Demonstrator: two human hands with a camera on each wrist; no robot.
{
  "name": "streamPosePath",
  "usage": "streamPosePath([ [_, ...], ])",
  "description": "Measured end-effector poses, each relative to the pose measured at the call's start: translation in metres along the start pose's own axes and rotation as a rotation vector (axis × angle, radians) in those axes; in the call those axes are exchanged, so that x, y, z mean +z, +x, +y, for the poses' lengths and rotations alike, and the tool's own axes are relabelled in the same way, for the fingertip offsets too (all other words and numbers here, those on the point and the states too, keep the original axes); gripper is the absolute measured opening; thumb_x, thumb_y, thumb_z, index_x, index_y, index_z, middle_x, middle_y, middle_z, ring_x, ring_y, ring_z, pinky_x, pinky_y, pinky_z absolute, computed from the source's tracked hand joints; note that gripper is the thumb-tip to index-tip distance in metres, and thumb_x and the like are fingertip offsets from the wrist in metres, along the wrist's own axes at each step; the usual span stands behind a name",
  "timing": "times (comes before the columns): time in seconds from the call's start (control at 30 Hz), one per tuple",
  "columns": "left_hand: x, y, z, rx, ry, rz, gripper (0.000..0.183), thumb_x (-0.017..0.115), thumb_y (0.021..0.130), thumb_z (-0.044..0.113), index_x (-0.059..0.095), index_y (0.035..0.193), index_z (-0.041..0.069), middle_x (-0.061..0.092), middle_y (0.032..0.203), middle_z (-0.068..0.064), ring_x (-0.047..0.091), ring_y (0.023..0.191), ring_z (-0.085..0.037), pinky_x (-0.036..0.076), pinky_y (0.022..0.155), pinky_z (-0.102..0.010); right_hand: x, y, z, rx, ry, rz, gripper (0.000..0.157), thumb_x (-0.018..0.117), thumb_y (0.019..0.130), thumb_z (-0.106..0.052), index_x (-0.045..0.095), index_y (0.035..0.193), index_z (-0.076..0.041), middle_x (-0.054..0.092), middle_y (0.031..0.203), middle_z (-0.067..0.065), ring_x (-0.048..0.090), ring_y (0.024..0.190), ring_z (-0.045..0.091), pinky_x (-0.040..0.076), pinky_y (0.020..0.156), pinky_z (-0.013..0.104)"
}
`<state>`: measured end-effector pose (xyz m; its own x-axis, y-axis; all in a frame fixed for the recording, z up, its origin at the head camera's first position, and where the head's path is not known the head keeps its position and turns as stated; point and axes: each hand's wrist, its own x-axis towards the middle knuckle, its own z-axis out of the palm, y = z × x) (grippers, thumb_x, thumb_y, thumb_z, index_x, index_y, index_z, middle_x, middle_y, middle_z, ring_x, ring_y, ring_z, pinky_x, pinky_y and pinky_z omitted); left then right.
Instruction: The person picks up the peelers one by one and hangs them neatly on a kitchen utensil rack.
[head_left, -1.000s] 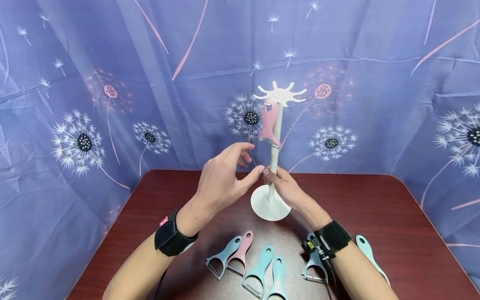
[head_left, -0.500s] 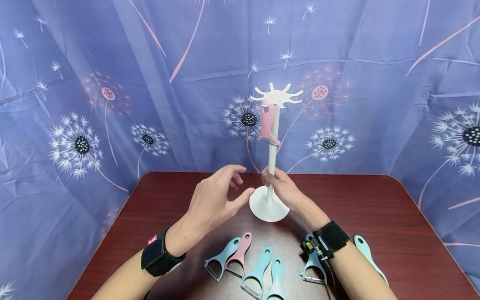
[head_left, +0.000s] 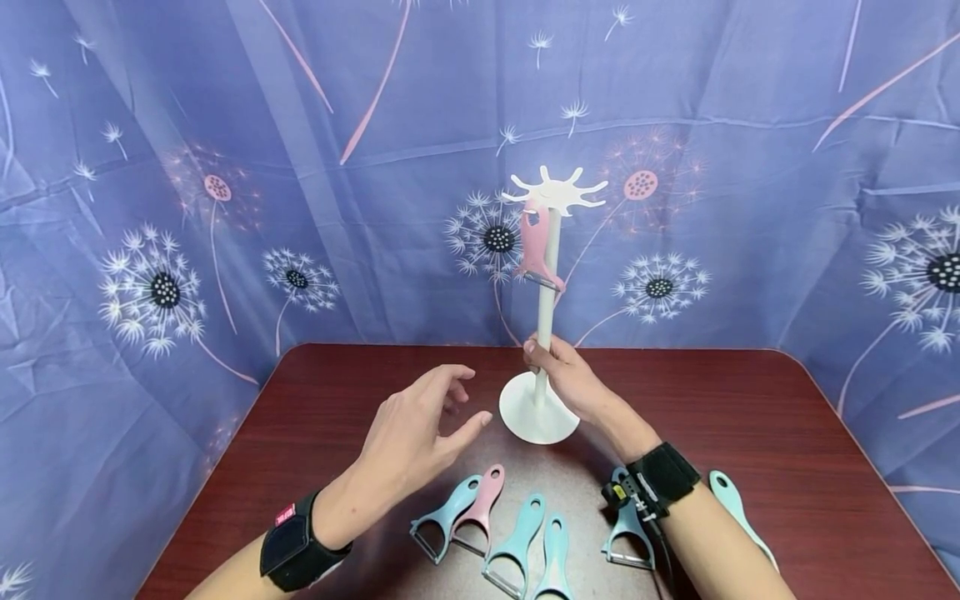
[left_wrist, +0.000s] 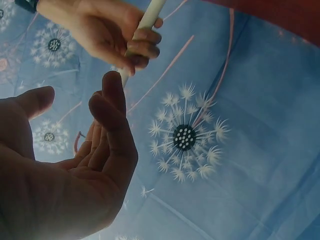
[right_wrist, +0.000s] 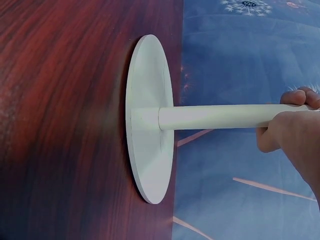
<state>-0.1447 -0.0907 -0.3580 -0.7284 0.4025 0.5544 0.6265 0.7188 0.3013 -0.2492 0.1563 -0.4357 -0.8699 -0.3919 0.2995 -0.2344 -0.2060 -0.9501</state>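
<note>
Right hand point(head_left: 566, 375): gripping the pole of the white stand point(head_left: 546, 317) low down, thumb and fingers wrapping round it.
Left hand point(head_left: 408, 433): hovering just to the left of the base, its grip relaxing into loosely bent fingers, the thumb standing apart.
Stand: rising upright, its round base point(head_left: 525, 421) resting on the dark red tabletop point(head_left: 675, 383), its spoked top point(head_left: 557, 193) spreading white arms.
Hanging pink peeler point(head_left: 534, 242): dangling blade-down by its handle hole from a spoke, well above both hands.
Near row: a blue peeler point(head_left: 459, 500) and a second pink peeler point(head_left: 487, 492) lying side by side; two turquoise peelers point(head_left: 528, 521) lying to their right.
Right side: another blue peeler point(head_left: 627, 515) lying under the wrist; a mint peeler point(head_left: 729, 496) disappearing partly behind the forearm.
Backdrop: a blue dandelion curtain point(head_left: 390, 250) hanging behind the tabletop.
</note>
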Motion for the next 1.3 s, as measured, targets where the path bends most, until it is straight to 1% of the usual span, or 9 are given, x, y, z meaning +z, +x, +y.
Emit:
streamPosePath([
  [0.2, 0.003, -0.013, -0.005, -0.023, 0.017, -0.023, 0.048, 0.07, 0.083, 0.045, 0.058, 0.122, 0.019, 0.058, 0.089, 0.016, 0.06, 0.075, 0.001, 0.05, 0.059, -0.026, 0.001, 0.001, 0.002, 0.004, 0.016, 0.009, 0.028, 0.043, 0.105, -0.014, 0.037, 0.093, 0.01, 0.029, 0.082, 0.02, 0.028, 0.081, 0.035, 0.027, 0.078, 0.039],
  [0.33, 0.005, -0.023, -0.008, -0.036, 0.032, -0.041, 0.048, 0.07, 0.083, 0.046, 0.059, 0.121, 0.02, 0.058, 0.089, 0.017, 0.059, 0.074, 0.002, 0.05, 0.057, -0.025, 0.0, 0.001, 0.002, 0.007, 0.016, 0.009, 0.028, 0.043, 0.105, -0.015, 0.037, 0.094, 0.01, 0.029, 0.082, 0.019, 0.027, 0.082, 0.036, 0.027, 0.079, 0.04],
  [0.47, 0.01, -0.033, -0.011, -0.054, 0.036, -0.068, 0.048, 0.07, 0.083, 0.047, 0.059, 0.121, 0.02, 0.058, 0.089, 0.016, 0.059, 0.075, 0.002, 0.05, 0.057, -0.026, -0.001, 0.001, 0.003, 0.006, 0.018, 0.014, 0.029, 0.044, 0.105, -0.015, 0.037, 0.093, 0.011, 0.03, 0.082, 0.019, 0.027, 0.083, 0.037, 0.028, 0.079, 0.038],
  [0.63, 0.016, -0.045, -0.015, -0.082, 0.026, -0.106, 0.047, 0.07, 0.083, 0.048, 0.059, 0.12, 0.022, 0.058, 0.089, 0.017, 0.059, 0.074, 0.001, 0.049, 0.057, -0.026, -0.002, 0.001, 0.004, -0.003, 0.023, -0.002, 0.028, 0.044, 0.105, -0.014, 0.036, 0.092, 0.009, 0.029, 0.081, 0.018, 0.028, 0.081, 0.035, 0.026, 0.079, 0.041],
  [0.77, 0.019, -0.053, -0.017, -0.102, 0.028, -0.135, 0.045, 0.071, 0.082, 0.049, 0.059, 0.118, 0.024, 0.056, 0.088, 0.02, 0.059, 0.073, 0.002, 0.048, 0.056, -0.025, -0.002, 0.001, 0.004, 0.0, 0.02, -0.005, 0.027, 0.043, 0.105, -0.014, 0.036, 0.091, 0.008, 0.033, 0.081, 0.011, 0.034, 0.079, 0.024, 0.026, 0.079, 0.041],
  [0.87, 0.022, -0.058, -0.018, -0.115, 0.039, -0.154, 0.044, 0.072, 0.081, 0.049, 0.059, 0.116, 0.025, 0.055, 0.087, 0.021, 0.058, 0.072, 0.003, 0.048, 0.056, -0.025, -0.001, 0.001, 0.003, 0.001, 0.019, 0.004, 0.029, 0.043, 0.105, -0.013, 0.036, 0.091, 0.011, 0.035, 0.081, 0.011, 0.037, 0.08, 0.018, 0.029, 0.08, 0.039],
  [1.0, 0.026, -0.064, -0.019, -0.127, 0.049, -0.183, 0.046, 0.071, 0.081, 0.051, 0.06, 0.116, 0.024, 0.057, 0.088, 0.02, 0.057, 0.072, 0.003, 0.048, 0.057, -0.025, -0.001, 0.001, 0.003, 0.007, 0.024, 0.016, 0.031, 0.043, 0.105, -0.012, 0.035, 0.091, 0.014, 0.033, 0.082, 0.016, 0.036, 0.081, 0.025, 0.03, 0.079, 0.036],
  [1.13, 0.028, -0.071, -0.02, -0.143, 0.048, -0.221, 0.046, 0.07, 0.082, 0.052, 0.06, 0.117, 0.022, 0.059, 0.09, 0.016, 0.057, 0.07, 0.0, 0.047, 0.055, -0.026, 0.0, 0.001, 0.004, 0.01, 0.036, 0.019, 0.029, 0.045, 0.105, -0.013, 0.037, 0.091, 0.011, 0.032, 0.081, 0.016, 0.032, 0.082, 0.031, 0.03, 0.078, 0.036],
  [1.3, 0.032, -0.077, -0.023, -0.164, 0.034, -0.263, 0.045, 0.07, 0.083, 0.051, 0.061, 0.116, 0.022, 0.06, 0.091, 0.013, 0.055, 0.066, -0.003, 0.045, 0.053, -0.025, 0.001, 0.0, 0.003, 0.001, 0.035, 0.022, 0.024, 0.045, 0.105, -0.013, 0.04, 0.09, 0.007, 0.034, 0.08, 0.015, 0.036, 0.08, 0.025, 0.031, 0.078, 0.035],
])
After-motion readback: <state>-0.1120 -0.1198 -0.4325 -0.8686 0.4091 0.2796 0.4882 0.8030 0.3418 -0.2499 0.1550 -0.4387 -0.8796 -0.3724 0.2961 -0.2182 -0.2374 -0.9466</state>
